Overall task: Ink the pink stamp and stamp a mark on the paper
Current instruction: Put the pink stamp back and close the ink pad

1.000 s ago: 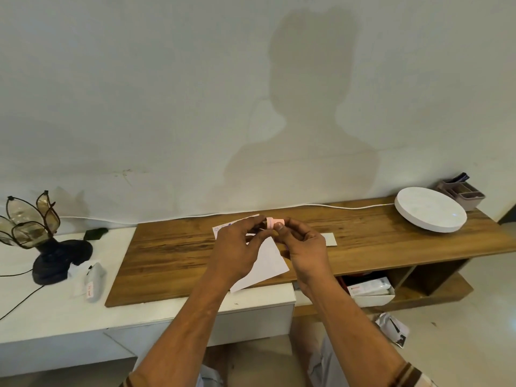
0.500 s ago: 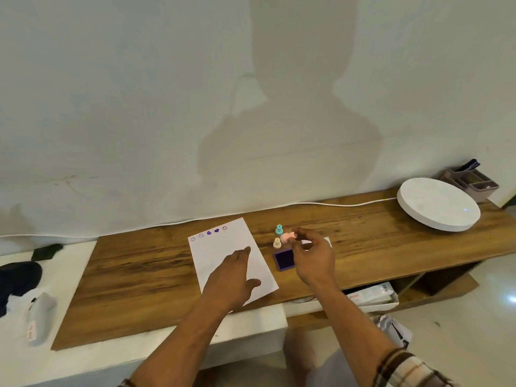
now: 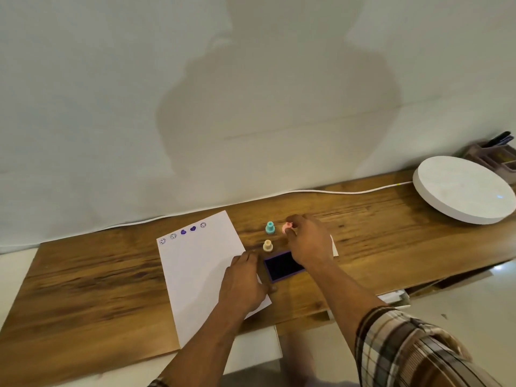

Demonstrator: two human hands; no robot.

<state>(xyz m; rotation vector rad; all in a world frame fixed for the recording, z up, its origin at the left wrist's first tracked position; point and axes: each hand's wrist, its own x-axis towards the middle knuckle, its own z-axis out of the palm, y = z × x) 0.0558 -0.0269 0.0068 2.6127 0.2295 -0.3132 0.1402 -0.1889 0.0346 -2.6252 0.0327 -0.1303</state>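
Right hand (image 3: 307, 241) pinches pink stamp (image 3: 286, 227) beside teal stamp (image 3: 270, 227); left hand (image 3: 243, 283) flat on paper (image 3: 195, 269)

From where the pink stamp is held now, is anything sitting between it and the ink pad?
Nothing visible blocks it. The right hand holds the pink stamp just behind the ink pad. The cream stamp and teal stamp stand off to the left, clear of that short path. The left hand rests on the paper.

The left hand (image 3: 242, 283) lies flat, palm down, on the paper (image 3: 195, 269). Right of the paper, the right hand (image 3: 307, 241) pinches the stamp (image 3: 287, 227).
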